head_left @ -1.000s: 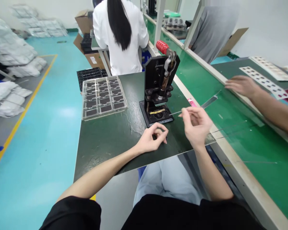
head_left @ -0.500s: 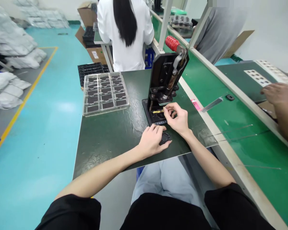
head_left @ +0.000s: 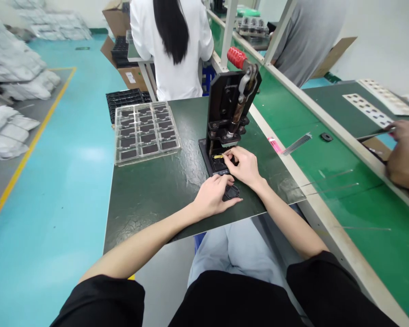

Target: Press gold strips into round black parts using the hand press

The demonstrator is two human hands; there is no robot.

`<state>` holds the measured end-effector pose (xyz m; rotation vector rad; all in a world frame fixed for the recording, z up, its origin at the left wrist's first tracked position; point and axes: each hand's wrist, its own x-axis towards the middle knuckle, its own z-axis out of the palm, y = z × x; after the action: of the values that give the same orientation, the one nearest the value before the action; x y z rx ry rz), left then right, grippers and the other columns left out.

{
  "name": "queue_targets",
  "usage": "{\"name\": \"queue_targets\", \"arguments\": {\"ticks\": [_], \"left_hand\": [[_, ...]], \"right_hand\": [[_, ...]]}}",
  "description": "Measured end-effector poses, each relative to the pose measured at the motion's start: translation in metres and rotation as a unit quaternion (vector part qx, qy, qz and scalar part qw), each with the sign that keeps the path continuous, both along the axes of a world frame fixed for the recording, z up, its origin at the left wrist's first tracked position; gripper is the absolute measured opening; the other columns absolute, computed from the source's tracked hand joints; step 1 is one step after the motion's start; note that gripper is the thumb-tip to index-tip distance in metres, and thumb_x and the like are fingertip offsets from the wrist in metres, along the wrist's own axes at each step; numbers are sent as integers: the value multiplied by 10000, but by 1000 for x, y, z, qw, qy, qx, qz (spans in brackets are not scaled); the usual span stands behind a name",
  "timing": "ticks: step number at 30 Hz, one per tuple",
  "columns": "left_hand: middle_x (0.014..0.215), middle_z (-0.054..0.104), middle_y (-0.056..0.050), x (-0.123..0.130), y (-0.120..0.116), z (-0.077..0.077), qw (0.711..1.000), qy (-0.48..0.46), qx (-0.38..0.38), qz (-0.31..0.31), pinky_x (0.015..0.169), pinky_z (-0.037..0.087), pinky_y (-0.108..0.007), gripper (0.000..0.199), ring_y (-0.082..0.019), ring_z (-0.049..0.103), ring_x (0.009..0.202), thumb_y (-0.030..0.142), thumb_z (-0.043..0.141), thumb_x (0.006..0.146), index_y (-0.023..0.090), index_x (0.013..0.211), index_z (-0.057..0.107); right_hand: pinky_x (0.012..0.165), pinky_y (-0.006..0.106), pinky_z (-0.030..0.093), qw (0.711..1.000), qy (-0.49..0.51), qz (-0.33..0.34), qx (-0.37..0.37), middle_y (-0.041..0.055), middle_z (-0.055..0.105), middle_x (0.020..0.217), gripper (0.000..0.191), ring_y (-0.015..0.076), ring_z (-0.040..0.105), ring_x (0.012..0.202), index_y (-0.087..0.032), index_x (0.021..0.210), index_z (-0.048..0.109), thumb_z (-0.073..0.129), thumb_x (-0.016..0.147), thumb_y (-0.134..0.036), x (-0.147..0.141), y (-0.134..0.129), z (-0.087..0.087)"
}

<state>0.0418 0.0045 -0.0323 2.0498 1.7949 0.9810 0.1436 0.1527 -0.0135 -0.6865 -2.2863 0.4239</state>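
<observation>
The thin yellow strip (head_left: 218, 156) lies on the base of the black hand press (head_left: 225, 102), apparently pinched by the right hand (head_left: 242, 167); the left hand (head_left: 211, 197) rests curled beside a round black part (head_left: 231, 192); a slip could misalign the strip; a knocked red lever grip (head_left: 236, 57) could bring the press down on fingers.

Black-painted metal press frame (head_left: 226, 102), satin, with bare metal rods; red ribbed grip (head_left: 236, 57), plastic or rubber, I can't tell which from here; clear glossy plastic tray (head_left: 146, 131); small round part (head_left: 231, 192), matt black plastic; yellow strip (head_left: 218, 156), too small for me to read its material; dark green surface (head_left: 150, 209), glossy, finely crackled; teal floor (head_left: 54, 236), smooth and shiny; brown corrugated cardboard box (head_left: 131, 78), matt
</observation>
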Motion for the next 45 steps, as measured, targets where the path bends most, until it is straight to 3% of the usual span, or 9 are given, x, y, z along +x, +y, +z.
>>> {"name": "queue_targets", "arguments": {"ticks": [6,11,16,19,22,25,33,40,45], "left_hand": [[1054,747,-81,-1,1,1,1000,3,-6,2,936,591,-446,507,-286,712,1035,586,789,856,216,1126,572],[1061,746,-73,-6,2,6,1000,16,-10,-5,932,589,-437,638,-286,710,1028,689,816,772,219,1127,571],[1033,744,-45,-10,1,10,999,25,-38,-15,899,597,-420,638,-277,707,1028,655,854,744,235,1137,579],[1060,748,-58,-11,0,12,999,5,-45,-29,927,599,-442,551,-284,709,1051,560,864,774,230,1121,593],[1163,745,-79,-15,1,15,992,-68,-48,-93,951,606,-419,382,-259,717,1101,303,780,859,222,1182,595],[1270,720,-97,-19,1,18,983,-121,-38,-133,1005,596,-416,444,-243,711,1163,140,670,851,224,1278,579],[1095,742,-75,6,0,4,998,-53,-11,37,974,601,-462,523,-286,707,1075,479,886,761,223,1094,573],[1066,744,-51,8,0,1,994,-107,-25,29,920,615,-432,503,-252,730,1019,368,894,761,234,1096,543],[1054,745,-55,4,2,-2,992,-121,-28,24,883,625,-401,560,-241,730,1006,397,923,729,234,1112,549]], "right_hand": [[615,276,411,999,26,-22,-40,20,663,730,254,142,533,608,-213,802,677,598,979,-376,-3,-1,-1],[619,276,400,998,43,-20,-52,13,665,739,228,134,530,604,-210,792,666,612,971,-340,-6,-1,-2],[636,272,416,997,35,-23,-57,15,673,749,211,139,553,627,-212,806,665,616,973,-333,-7,0,-3],[641,274,425,998,30,-23,-56,15,675,754,210,145,569,642,-215,822,666,608,980,-341,-7,0,-4],[645,274,426,998,27,-22,-52,17,679,762,208,145,577,652,-214,823,669,606,980,-334,-7,-1,-3],[646,276,429,998,25,-22,-52,20,681,767,209,148,582,659,-215,822,668,602,982,-333,-7,-1,-3],[638,275,426,997,33,-23,-61,14,682,756,219,138,564,634,-213,808,671,621,976,-344,-6,-2,-2],[629,294,444,995,57,15,-84,27,665,721,327,139,533,601,-210,760,641,596,1003,-423,-7,4,0],[592,273,496,971,192,-30,-137,39,680,750,403,146,588,645,-202,810,651,612,979,-566,14,-5,11]]}}
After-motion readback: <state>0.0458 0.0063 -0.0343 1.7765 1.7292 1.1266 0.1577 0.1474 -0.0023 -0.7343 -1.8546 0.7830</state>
